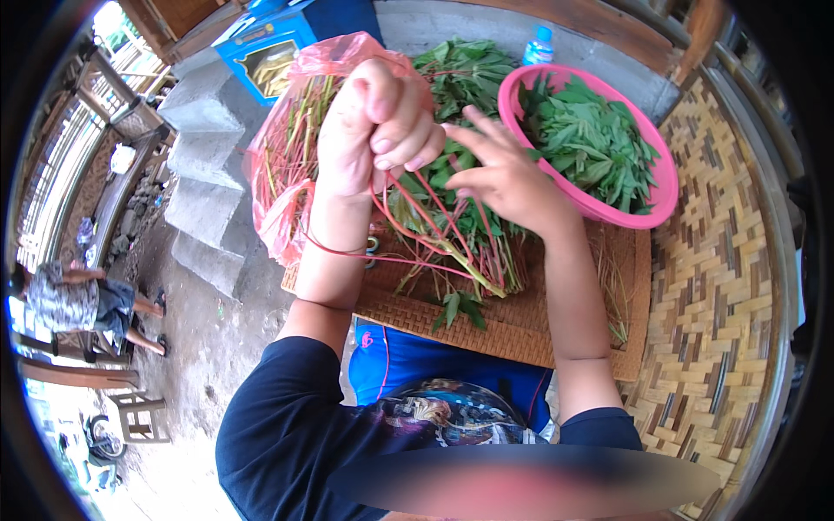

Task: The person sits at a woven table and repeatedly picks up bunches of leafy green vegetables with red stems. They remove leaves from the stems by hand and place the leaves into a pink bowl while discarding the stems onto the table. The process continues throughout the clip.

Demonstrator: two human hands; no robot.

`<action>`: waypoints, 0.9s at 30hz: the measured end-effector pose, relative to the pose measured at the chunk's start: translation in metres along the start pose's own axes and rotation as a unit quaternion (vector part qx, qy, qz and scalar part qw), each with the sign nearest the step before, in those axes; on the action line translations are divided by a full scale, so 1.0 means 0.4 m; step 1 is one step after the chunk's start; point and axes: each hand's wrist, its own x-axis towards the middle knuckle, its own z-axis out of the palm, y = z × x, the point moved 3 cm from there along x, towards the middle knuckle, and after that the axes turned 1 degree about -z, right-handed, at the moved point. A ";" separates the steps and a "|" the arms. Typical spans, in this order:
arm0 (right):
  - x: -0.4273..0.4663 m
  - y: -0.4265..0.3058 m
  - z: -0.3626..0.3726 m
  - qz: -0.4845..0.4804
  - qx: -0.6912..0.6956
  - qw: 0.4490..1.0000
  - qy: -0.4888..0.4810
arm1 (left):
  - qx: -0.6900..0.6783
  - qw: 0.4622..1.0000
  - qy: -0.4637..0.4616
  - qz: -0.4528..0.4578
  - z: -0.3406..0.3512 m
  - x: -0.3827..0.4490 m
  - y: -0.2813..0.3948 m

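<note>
My left hand (381,124) is raised in a fist, closed around the red leaf stalks of a cassava sprig. The sprig's thick pale-green stem (479,270) slants down below the fist. To its right hovers my right hand (505,172), fingers spread and seemingly empty, near the leaves. Beneath both hands a bundle of leafy cassava stems (508,260) lies on a woven rattan tabletop (521,335). More green leaves (466,71) are piled beyond. A pink plastic basin (658,218) full of plucked leaves (596,143) stands beyond my right hand.
At left, a pink plastic bag (280,228) holds bare stalks (287,137). Scissors handles (371,251) show by my left forearm. A blue box (257,91) and a water bottle (538,49) stand behind. Woven bamboo (710,260) borders the right; a person (71,299) is far left.
</note>
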 end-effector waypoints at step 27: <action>-0.005 -0.107 -0.245 0.048 -0.144 0.980 0.125 | 0.643 0.760 -0.003 -0.095 0.034 0.010 -0.101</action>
